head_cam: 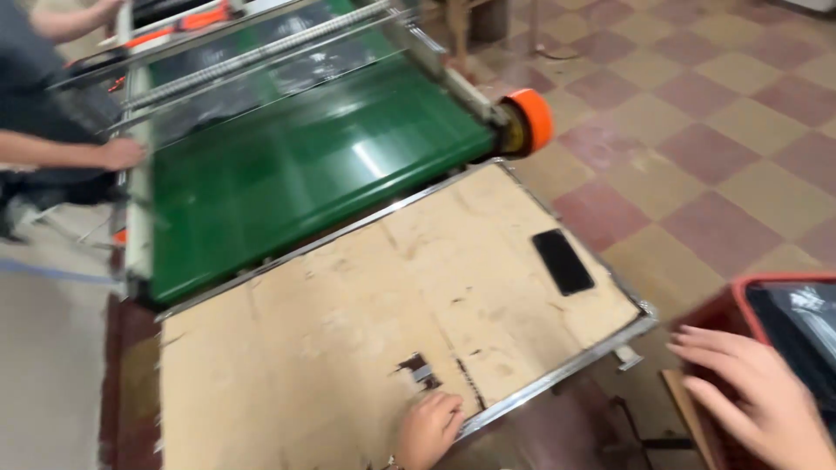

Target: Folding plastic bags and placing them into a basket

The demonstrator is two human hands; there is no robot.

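Low at the right, beside the table [348, 348]: a red crate [740, 292] of dark glossy sheets [797, 335], blurred, probably thin film, so light, limp and slippery; best taken by the stiff rim. Right hand [758, 396] spread loose just over that rim, grasping nothing. Left hand [428, 428] curled shut against the table's metal edge [557, 374]. Open floor [697, 130] behind the crate; black phone [562, 261] near the table's corner.

A flat table [348, 305] has a brown top, worn and torn, with a shiny metal edge. A black phone [562, 261] lies flat on it near the far right side. The table stands on a floor [697, 130] of red and tan squares.
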